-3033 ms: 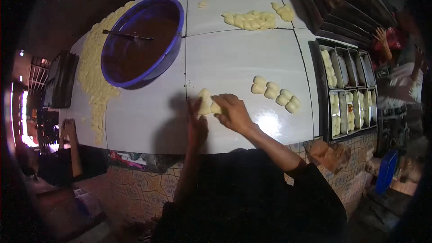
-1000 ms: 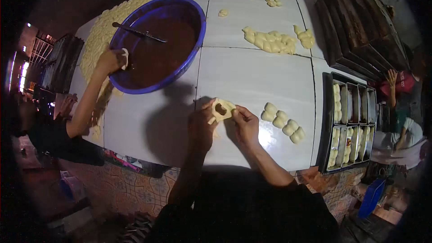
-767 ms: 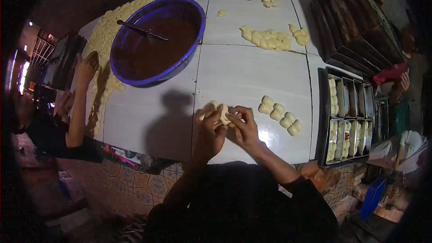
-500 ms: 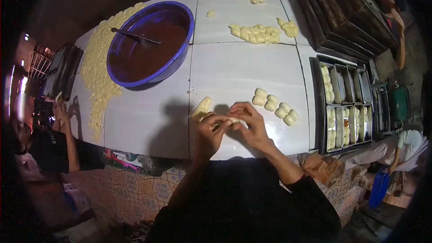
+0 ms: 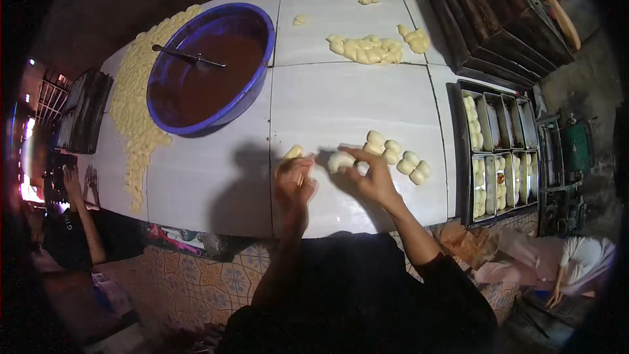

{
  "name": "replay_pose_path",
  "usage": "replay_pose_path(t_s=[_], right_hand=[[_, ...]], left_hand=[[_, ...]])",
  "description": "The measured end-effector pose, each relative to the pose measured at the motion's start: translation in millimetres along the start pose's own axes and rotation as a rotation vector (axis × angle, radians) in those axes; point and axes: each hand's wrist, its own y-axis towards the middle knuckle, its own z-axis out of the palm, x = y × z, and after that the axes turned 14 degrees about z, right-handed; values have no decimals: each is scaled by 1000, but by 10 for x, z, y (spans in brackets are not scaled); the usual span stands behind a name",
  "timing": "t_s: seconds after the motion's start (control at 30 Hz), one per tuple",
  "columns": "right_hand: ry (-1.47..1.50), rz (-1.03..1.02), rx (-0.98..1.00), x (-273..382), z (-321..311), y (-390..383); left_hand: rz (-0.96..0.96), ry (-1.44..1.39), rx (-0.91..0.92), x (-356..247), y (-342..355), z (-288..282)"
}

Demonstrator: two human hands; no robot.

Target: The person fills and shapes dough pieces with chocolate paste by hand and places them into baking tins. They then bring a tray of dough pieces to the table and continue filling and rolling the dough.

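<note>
My right hand is over the near part of the white table, its thumb and index finger around a small pale dough ball. To its left, my left hand is smeared by motion, so its fingers do not show clearly. A yellowish dough piece lies just beyond the left fingertips; I cannot tell whether they touch it. Right of my right hand, several shaped dough balls sit in a slanting row.
A blue basin of brown filling holds a spoon. Dough pieces spread along the left; more dough lies at the back. Loaf tins and dark stacked tins stand right. Co-workers' arms show at the sides.
My hands have moved apart, the left one drawing away from the dough they were both shaping. The dough ball is now at my right fingertips. The whole view has shifted slightly.
</note>
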Motion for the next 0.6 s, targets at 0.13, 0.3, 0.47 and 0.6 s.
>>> replay_pose_path(t_s=[0.13,0.3,0.47,0.6], right_hand=[[-3,-21,-98,-494,104,368],[-128,-119,-190,-384,496,362],[-505,-229,-142,-351,1341,666],[125,-61,34,-279,1182,655]], left_hand=[[-58,465,-181,249,-11,-350],[84,689,4,411,-252,-601],[-68,1150,279,654,-309,-381],[-214,1233,285,513,-157,-236]])
